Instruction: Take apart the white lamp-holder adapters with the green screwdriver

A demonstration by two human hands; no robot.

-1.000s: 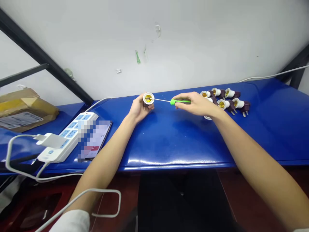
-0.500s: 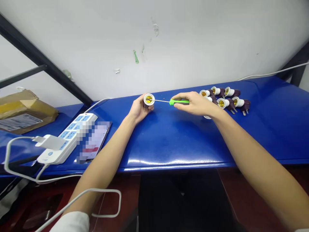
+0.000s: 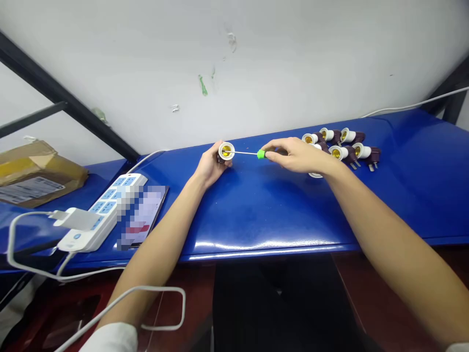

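Note:
My left hand (image 3: 209,165) grips a white lamp socket (image 3: 226,151) with a brass inside, its mouth turned toward the right. My right hand (image 3: 297,155) holds a green-handled screwdriver (image 3: 261,154); its thin metal shaft runs left and its tip sits inside the socket's mouth. Most of the green handle is hidden under my fingers. Both hands rest low over the blue table (image 3: 256,205) near the wall.
Several white-and-brown lamp sockets (image 3: 342,146) lie in a group just behind my right hand. A white power strip (image 3: 102,208) with a plugged-in charger (image 3: 75,218) and a phone (image 3: 141,215) lie at the left. A cardboard box (image 3: 34,168) is at the far left.
My right fingers have slid forward along the screwdriver and now cover most of its green handle. The socket and left hand stay in place; the view has shifted slightly.

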